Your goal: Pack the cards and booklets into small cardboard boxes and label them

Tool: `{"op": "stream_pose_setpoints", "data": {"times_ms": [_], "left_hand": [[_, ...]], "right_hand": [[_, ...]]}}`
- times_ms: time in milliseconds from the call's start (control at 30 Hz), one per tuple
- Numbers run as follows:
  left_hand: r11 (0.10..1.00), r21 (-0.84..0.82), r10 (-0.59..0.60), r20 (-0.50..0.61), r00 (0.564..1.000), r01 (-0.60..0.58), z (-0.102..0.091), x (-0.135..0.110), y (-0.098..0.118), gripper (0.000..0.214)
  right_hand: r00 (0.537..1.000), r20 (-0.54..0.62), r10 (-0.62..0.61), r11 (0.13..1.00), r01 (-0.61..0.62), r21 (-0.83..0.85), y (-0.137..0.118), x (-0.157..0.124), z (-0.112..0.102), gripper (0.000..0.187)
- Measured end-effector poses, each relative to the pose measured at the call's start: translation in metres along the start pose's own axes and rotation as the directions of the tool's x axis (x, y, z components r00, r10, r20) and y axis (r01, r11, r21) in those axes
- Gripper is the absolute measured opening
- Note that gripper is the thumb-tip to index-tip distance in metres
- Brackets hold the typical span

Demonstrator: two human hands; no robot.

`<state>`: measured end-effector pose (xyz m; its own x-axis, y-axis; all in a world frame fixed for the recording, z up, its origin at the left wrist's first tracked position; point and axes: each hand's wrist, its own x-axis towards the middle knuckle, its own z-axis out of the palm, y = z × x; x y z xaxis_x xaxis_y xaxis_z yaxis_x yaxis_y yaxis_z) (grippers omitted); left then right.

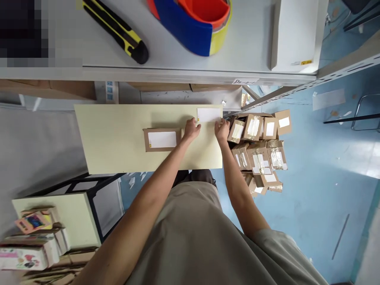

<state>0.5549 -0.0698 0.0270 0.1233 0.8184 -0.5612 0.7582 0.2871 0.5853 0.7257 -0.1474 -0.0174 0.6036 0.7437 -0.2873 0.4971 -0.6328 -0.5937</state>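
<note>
The white slip (209,114) lies at the far right corner of the counter (109,138), just beyond the hands, its long axis along the far edge; the left hand (191,129) is at its near left corner, the right hand (222,130) at its near right, about equally close, both with fingers curled, though whether they pinch it cannot be told. A labelled cardboard box (162,139) sits left of the left hand, and piled cartons (259,156) stand beyond the right edge
</note>
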Motion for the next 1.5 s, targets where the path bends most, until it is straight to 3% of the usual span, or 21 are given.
{"op": "stream_pose_setpoints", "data": {"times_ms": [233,433,500,600,667,733,800,967,1100,1267,1400,1500], "left_hand": [[0.988,-0.139,0.063,-0.071,0.995,-0.072,0.022,0.014,-0.008,0.023],[0.962,-0.272,-0.023,-0.217,0.976,-0.037,0.023,0.007,-0.004,0.02],[0.921,-0.389,-0.111,-0.192,0.975,0.028,0.021,0.007,0.002,0.013],[0.779,-0.601,-0.279,-0.076,0.957,0.179,0.016,0.009,0.012,0.01],[0.719,-0.662,-0.314,-0.039,0.949,0.211,0.013,0.01,0.017,0.012],[0.724,-0.669,-0.281,-0.058,0.958,0.172,0.011,0.011,0.02,0.015],[0.752,-0.649,-0.231,-0.087,0.969,0.121,0.009,0.012,0.022,0.021],[0.773,-0.628,-0.203,-0.113,0.973,0.088,0.005,0.014,0.031,0.021],[0.781,-0.623,-0.123,-0.081,0.989,0.046,-0.001,0.011,0.038,0.018],[0.845,-0.508,0.135,-0.105,0.985,-0.17,-0.002,-0.001,0.051,0.019],[0.888,-0.372,0.263,-0.074,0.962,-0.271,0.005,-0.005,0.057,0.024],[0.91,-0.126,0.4,0.026,0.916,-0.394,0.013,-0.003,0.053,0.029]], "right_hand": [[0.993,0.108,0.052,0.998,-0.048,-0.032,-0.005,0.003,0.001,0.04],[0.994,0.086,0.062,0.997,-0.066,0.042,-0.012,-0.001,-0.006,0.033],[0.995,0.073,0.066,0.996,-0.071,0.059,-0.013,0.0,-0.009,0.029],[0.995,0.079,0.068,0.993,-0.074,0.088,-0.015,0.002,-0.013,0.025],[0.997,0.062,0.046,0.993,-0.052,0.104,-0.016,0.003,-0.015,0.023],[1.0,0.015,-0.015,0.994,0.014,0.104,-0.017,0.001,-0.017,0.02],[0.994,0.004,-0.113,0.99,0.112,0.083,-0.02,-0.002,-0.018,0.029],[0.95,0.136,-0.282,0.959,0.279,0.043,-0.035,-0.002,-0.011,0.053],[0.935,0.163,-0.316,0.949,0.312,0.049,-0.043,0.006,0.0,0.063],[0.912,0.17,-0.373,0.927,0.373,0.031,-0.042,0.01,-0.001,0.073],[0.93,0.087,-0.357,0.934,0.352,0.069,-0.03,0.013,-0.018,0.06],[0.96,-0.019,-0.28,0.949,0.28,0.146,-0.015,0.017,-0.034,0.049]]}}
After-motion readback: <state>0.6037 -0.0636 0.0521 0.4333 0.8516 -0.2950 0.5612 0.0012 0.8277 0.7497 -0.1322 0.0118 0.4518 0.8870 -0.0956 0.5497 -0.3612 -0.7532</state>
